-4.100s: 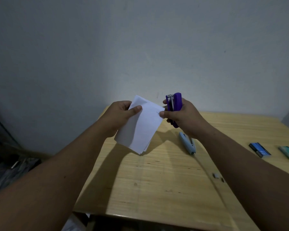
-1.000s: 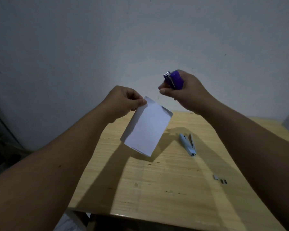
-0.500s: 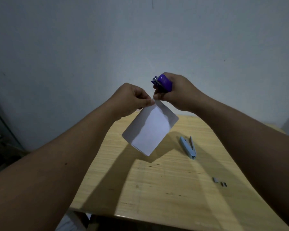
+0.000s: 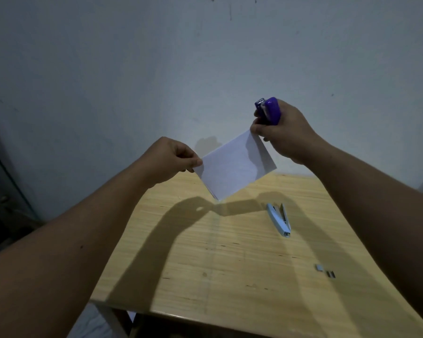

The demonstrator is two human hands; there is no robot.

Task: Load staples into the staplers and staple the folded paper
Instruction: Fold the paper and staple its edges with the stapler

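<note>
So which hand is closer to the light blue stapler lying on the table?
Right. The right hand is raised almost directly above the light blue stapler; the left hand is well off to its left.

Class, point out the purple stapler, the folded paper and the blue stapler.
purple stapler (image 4: 271, 111), head view, on its purple top cover.
folded paper (image 4: 232, 170), head view, middle of its white face.
blue stapler (image 4: 277, 219), head view, on its pale blue body.
</note>
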